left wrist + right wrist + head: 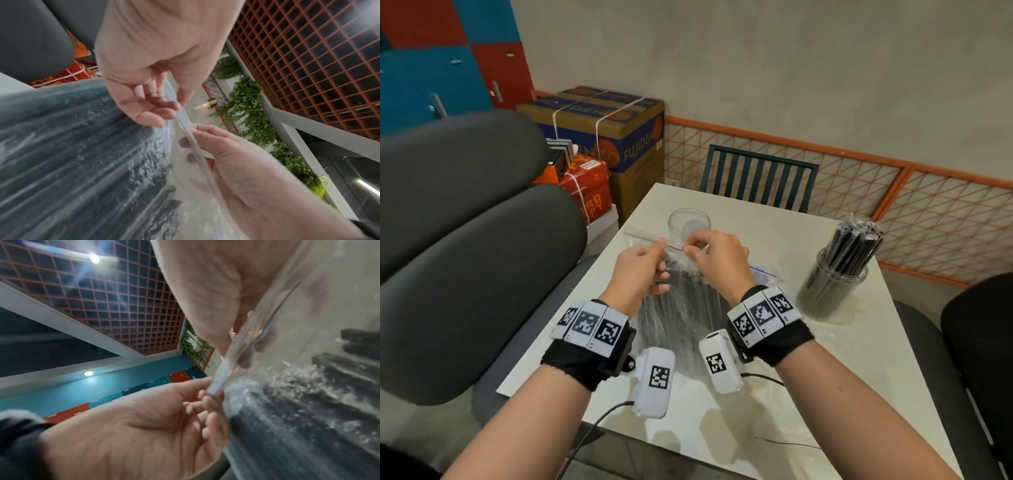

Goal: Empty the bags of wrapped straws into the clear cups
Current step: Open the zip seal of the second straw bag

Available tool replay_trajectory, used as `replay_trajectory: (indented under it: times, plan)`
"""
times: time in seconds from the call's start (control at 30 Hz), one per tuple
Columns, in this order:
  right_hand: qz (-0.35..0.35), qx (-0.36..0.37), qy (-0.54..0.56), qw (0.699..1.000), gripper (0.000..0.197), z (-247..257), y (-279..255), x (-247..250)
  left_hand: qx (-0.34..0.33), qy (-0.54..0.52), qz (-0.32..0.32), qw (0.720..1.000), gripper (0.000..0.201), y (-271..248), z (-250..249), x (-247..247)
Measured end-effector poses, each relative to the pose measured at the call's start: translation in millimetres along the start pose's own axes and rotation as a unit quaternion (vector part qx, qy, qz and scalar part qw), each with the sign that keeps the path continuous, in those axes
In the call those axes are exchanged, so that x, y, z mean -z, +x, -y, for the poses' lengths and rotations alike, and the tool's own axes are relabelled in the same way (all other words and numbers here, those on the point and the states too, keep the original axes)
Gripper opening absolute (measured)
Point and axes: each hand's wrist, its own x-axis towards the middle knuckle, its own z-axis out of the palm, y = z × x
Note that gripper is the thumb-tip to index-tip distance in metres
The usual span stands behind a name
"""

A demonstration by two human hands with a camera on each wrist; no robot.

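Observation:
A clear zip bag (685, 301) packed with black wrapped straws (82, 162) is held upright over the white table (842, 359). My left hand (659, 253) pinches the left part of the bag's zip strip (185, 120). My right hand (693, 248) pinches the same strip just to the right, thumb and fingers on either side. In the right wrist view the right hand (232, 344) holds the strip (220, 376) against the left hand (207, 395). An empty clear cup (689, 226) stands right behind the hands. A second clear cup (832, 291) at the right is full of straws.
A flat empty plastic bag (640, 236) lies left of the empty cup, and another clear bag edge (763, 272) shows under my right hand. Grey chair backs (465, 240) crowd the left. A dark slatted chair (756, 178) stands at the far end, with cardboard boxes (626, 137) beyond.

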Motion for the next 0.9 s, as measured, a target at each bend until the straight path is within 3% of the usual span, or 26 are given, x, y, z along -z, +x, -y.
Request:
replay_trajectory:
  times: [0.1, 0.27, 0.33, 0.43, 0.53, 0.63, 0.7, 0.8, 0.9]
  plan:
    - [-0.014, -0.001, -0.009, 1.0, 0.014, -0.2, -1.5, -1.2, -0.015, 0.01, 0.002, 1.0, 0.024, 0.9, 0.4, 1.4]
    - [-0.05, -0.086, 0.01, 0.995, 0.015, -9.0, 12.1, 0.1, -0.002, -0.001, 0.046, 0.999, 0.024, -15.3, 11.9, 6.2]
    - [-0.044, -0.073, 0.012, 0.996, 0.014, -6.2, 13.0, -0.7, 0.002, 0.04, 0.053, 0.998, 0.024, -18.8, 11.4, 8.6]
    - [-0.023, -0.028, 0.008, 0.999, 0.013, -0.4, 8.5, -2.0, -0.036, 0.151, -0.01, 0.988, 0.027, -10.9, -0.5, 17.2]
    - [-0.005, 0.005, -0.002, 1.0, 0.012, 3.6, 4.5, -1.0, -0.105, 0.256, -0.084, 0.957, 0.042, 3.4, -17.4, 29.7]
    - [0.005, 0.015, -0.018, 1.0, 0.013, 5.0, 3.1, -1.4, -0.125, 0.319, -0.062, 0.938, 0.035, 11.2, -22.5, 35.3]
    - [-0.015, -0.014, -0.016, 1.0, 0.014, 0.9, 6.4, 0.3, -0.124, 0.338, -0.037, 0.932, 0.028, 11.5, -19.6, 38.1]
    - [-0.042, -0.063, 0.001, 0.997, 0.013, -9.0, 13.9, 6.1, -0.113, 0.314, -0.051, 0.941, 0.022, 7.9, -11.2, 43.7]
    - [-0.017, -0.046, -0.001, 0.999, 0.012, -7.2, 14.7, 6.2, -0.092, 0.282, -0.062, 0.953, 0.033, 6.8, -12.2, 40.9]
